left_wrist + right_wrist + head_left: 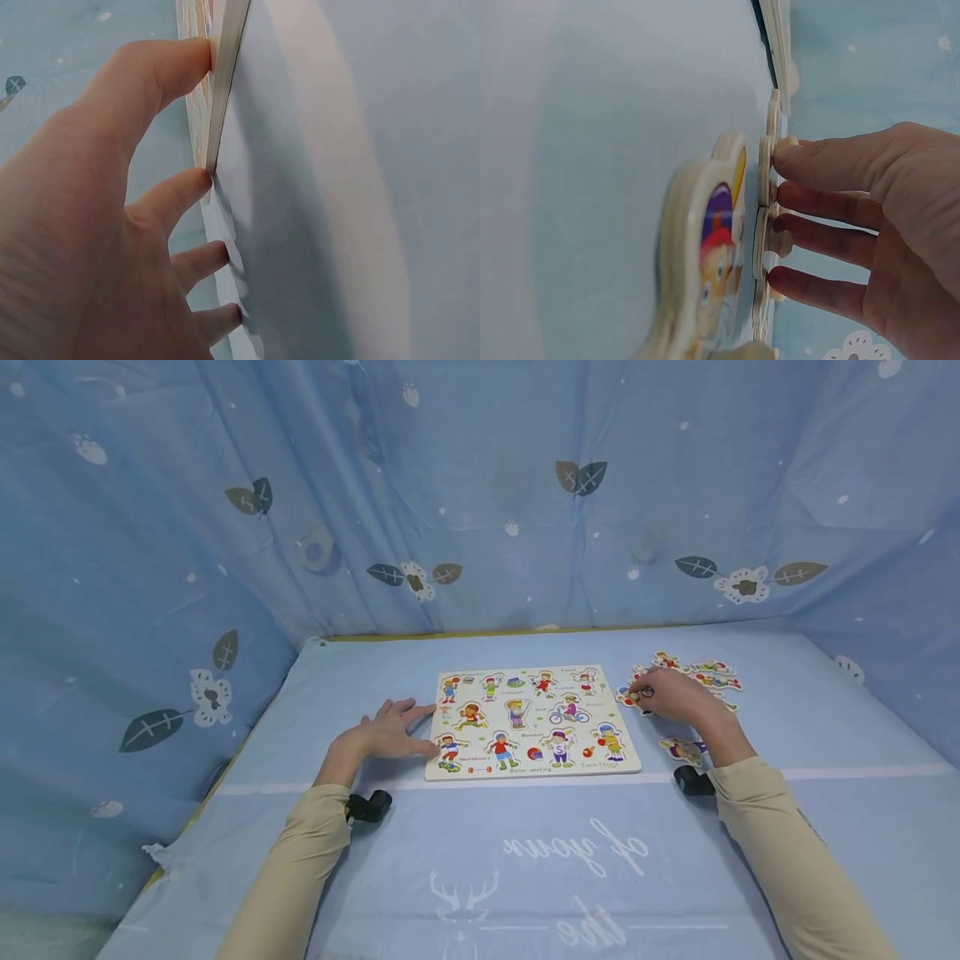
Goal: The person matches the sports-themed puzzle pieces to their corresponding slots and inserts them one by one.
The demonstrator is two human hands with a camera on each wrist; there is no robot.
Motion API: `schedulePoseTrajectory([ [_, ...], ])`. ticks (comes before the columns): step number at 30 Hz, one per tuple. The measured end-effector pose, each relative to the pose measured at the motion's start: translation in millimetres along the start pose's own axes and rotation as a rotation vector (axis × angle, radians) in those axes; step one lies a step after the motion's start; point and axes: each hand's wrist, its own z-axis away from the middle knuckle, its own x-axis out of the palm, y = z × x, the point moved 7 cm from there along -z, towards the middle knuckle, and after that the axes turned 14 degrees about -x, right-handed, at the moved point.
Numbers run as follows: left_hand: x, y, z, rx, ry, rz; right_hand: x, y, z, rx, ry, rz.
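A flat wooden puzzle board [551, 762] printed with children playing sports lies in the middle of the table. At its left edge my left hand [390, 731] spreads its fingers. The left wrist view shows the thumb [180, 67] and forefinger touching the board's side, while the other fingertips rest on the cloth. To the right of the board, my right hand [675, 695] pinches the knob of a wooden puzzle piece [766, 172] between thumb and forefinger. Its other fingers reach down among neighbouring knobbed pieces. That piece is seen edge-on, its picture mostly hidden.
Several loose figure pieces [716, 681] lie beyond and beside my right hand. One piece [681, 750] with a purple part sits nearer, close to the right wrist camera [693, 781]. A pale blue cloth [420, 877] covers the table, and a patterned blue curtain [480, 485] hangs behind.
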Motion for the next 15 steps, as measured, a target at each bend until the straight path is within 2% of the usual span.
schedulePoseTrajectory([
  [15,-1.1,1.3,2.0,0.003,-0.006,0.002,-0.9,1.7,0.6,0.013,-0.005,-0.019],
])
